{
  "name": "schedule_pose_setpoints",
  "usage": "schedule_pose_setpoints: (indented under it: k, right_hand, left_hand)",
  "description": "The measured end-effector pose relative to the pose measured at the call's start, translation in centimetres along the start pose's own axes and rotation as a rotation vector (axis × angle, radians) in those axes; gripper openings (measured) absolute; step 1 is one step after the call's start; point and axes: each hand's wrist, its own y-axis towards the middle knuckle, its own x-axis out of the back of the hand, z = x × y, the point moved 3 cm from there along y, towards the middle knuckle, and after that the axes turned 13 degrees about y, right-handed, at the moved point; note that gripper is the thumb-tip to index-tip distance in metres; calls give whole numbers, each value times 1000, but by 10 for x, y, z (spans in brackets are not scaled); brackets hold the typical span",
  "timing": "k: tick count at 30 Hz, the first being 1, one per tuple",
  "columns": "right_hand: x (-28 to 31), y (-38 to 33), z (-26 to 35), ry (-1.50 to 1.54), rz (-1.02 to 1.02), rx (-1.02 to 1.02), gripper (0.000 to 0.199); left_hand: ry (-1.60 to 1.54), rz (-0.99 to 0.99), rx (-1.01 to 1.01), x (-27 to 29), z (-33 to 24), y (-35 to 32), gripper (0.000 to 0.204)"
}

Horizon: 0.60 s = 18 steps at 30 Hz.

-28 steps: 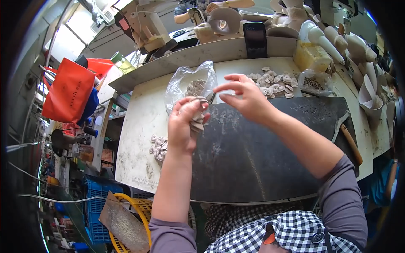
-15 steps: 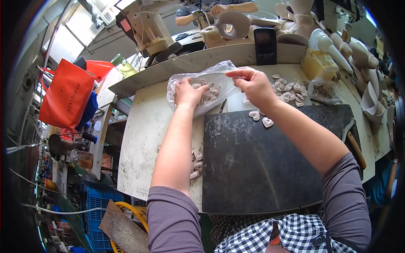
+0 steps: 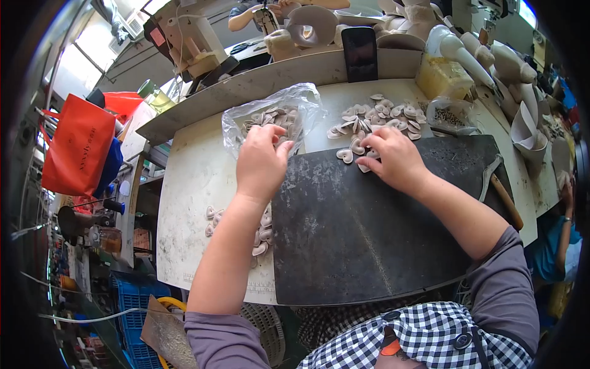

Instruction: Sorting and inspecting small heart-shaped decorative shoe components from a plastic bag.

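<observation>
White workbench (image 3: 190,184) carries dark slab (image 3: 369,227), bagged and loose pieces (image 3: 381,117)

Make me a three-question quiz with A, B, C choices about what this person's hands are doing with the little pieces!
1. Where is the left hand?
A. At the clear plastic bag
B. On the hammer
C. On the phone

2. What colour is the hanging bag on the left?
A. Green
B. Red-orange
C. White

3. What is the right hand doing?
A. Waving in the air
B. Pressing down on pale pieces at the dark slab edge
C. Gripping a cup

Answers: A, its fingers reach the bag's mouth; B, the fabric is plainly red-orange; B, its fingertips rest on the pieces.
</observation>
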Motion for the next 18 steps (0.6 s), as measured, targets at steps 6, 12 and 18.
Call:
schedule_pose_setpoints:
  k: [6,12,18]
  right_hand:
    - [4,-37,-1,232,-52,-33,23]
    - [6,-48,-21,424,7,-71,12]
    - [19,-62,-23,687,-108,-228,13]
  left_hand:
    - [-304,177,-70,-37,-85,-39,34]
    - [-167,130,-118,-66,-135,-61,60]
    - [-290,129,-63,-78,-154,-66,34]
